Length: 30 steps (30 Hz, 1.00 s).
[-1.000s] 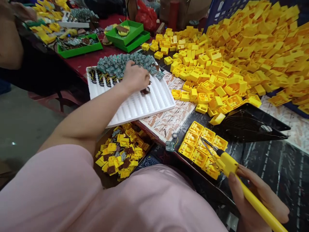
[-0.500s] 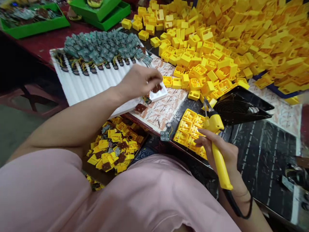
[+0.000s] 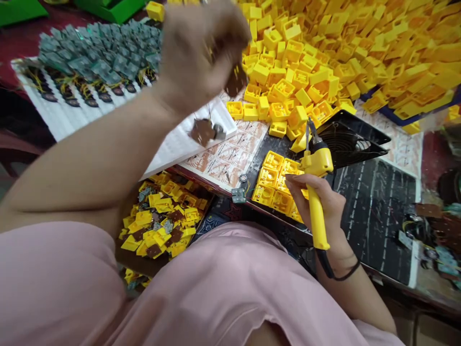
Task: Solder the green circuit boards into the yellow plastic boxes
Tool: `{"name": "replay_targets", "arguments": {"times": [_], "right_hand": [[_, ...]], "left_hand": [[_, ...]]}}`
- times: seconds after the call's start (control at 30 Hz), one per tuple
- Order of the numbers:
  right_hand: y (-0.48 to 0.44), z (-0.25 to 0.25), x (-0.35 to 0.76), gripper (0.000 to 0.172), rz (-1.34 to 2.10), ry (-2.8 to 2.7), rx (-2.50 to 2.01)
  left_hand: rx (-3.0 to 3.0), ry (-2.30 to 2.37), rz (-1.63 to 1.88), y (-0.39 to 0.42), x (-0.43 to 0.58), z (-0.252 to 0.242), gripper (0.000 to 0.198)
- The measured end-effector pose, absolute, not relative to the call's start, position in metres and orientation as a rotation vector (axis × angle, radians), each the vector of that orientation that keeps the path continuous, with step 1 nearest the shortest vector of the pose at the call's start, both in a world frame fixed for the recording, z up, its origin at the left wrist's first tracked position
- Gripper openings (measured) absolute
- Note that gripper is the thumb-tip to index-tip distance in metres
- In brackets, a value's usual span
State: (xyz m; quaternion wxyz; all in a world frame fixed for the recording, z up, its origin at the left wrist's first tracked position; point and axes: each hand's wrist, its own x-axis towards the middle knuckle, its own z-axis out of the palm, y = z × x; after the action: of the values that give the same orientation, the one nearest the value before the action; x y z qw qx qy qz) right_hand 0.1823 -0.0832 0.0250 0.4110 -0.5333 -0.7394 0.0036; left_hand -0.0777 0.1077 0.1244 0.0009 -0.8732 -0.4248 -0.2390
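Observation:
My left hand [image 3: 201,50] is raised above the white ribbed tray [image 3: 173,144], fingers pinched on a small brown circuit board [image 3: 236,81]; the hand is blurred by motion. Another brown board [image 3: 202,130] with wires lies on the tray's near corner. My right hand [image 3: 322,202] grips a yellow soldering iron [image 3: 317,192] by its handle, tip pointing up and away, over a block of joined yellow plastic housings [image 3: 275,185]. Rows of grey-green circuit boards [image 3: 97,53] with wired discs fill the tray's far end.
A huge heap of yellow plastic housings [image 3: 342,53] covers the far right. A black fan grille [image 3: 345,142] lies beside the iron. A box of assembled yellow parts [image 3: 162,221] sits below the table edge. Green trays [image 3: 108,7] stand far left. Cluttered parts [image 3: 435,240] lie right.
My left hand lifted from the tray toward the camera with a brown board pinched in it. My right hand turned the soldering iron upright and drew it over the yellow housings. The view tilted down.

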Motion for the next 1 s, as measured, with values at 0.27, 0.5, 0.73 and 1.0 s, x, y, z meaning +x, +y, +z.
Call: {"name": "replay_targets", "arguments": {"times": [0.27, 0.5, 0.73, 1.0], "right_hand": [[-0.043, 0.02, 0.161, 0.048, 0.399, -1.674, -1.235], [-0.009, 0.014, 0.14, 0.045, 0.468, -1.627, -1.239], [-0.013, 0.022, 0.148, 0.044, 0.386, -1.654, -1.275], [-0.016, 0.018, 0.154, 0.044, 0.426, -1.558, -1.238]], "left_hand": [[-3.215, -1.161, -0.732, 0.083, -0.039, 0.068, 0.027], [-3.162, -1.342, -0.717, 0.093, -0.064, 0.059, 0.031], [-3.225, -1.034, -0.293, 0.116, -0.101, 0.014, 0.027], [-2.966, -1.558, -0.581, 0.136, -0.135, 0.07, 0.055]]}}
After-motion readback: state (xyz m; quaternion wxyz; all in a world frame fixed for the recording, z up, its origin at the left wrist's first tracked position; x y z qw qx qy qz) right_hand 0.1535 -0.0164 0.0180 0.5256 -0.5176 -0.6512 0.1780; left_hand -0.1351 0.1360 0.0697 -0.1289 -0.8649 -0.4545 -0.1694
